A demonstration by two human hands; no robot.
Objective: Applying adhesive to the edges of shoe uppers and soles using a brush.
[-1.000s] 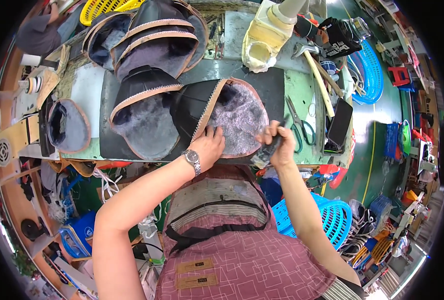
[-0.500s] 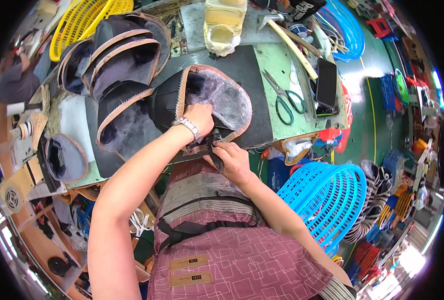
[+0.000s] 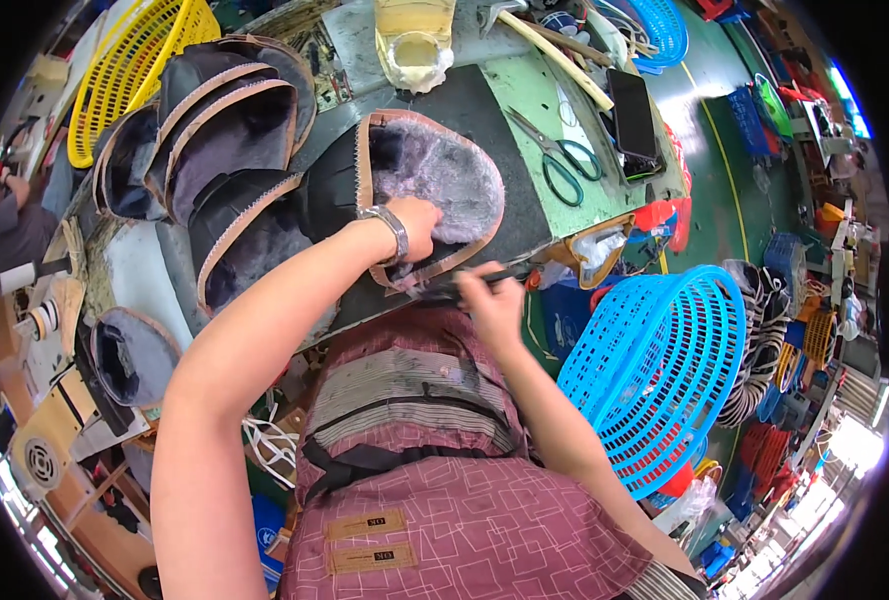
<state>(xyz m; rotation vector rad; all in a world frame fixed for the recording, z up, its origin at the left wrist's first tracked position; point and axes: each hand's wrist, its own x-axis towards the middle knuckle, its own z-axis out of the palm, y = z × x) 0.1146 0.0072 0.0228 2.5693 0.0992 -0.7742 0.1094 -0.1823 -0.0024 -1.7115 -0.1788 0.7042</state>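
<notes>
A fur-lined slipper (image 3: 464, 175) with a black upper and a tan stitched edge lies before me at the table's front edge. My left hand (image 3: 416, 228) presses into its grey lining on the near side, fingers curled and holding it; the fingertips are partly hidden. Just outside the slipper's near rim, my right hand (image 3: 494, 305) is closed round a slim dark tool (image 3: 504, 277). Motion blurs that tool, so its kind is unclear. Left of my left hand sits another fur-lined slipper (image 3: 249, 225).
More slippers (image 3: 229, 130) are piled at the back left, by a yellow basket (image 3: 129, 80). Green-handled scissors (image 3: 562, 165), a hammer (image 3: 554, 58) and a black phone (image 3: 632, 112) lie to the right. A blue basket (image 3: 644, 370) stands beside me; a person (image 3: 14, 225) is far left.
My right hand has moved right and slightly up from the slipper's rim, with the dark tool now swung out sideways. My left hand has shifted slightly, still on the slipper. The whole view has turned somewhat.
</notes>
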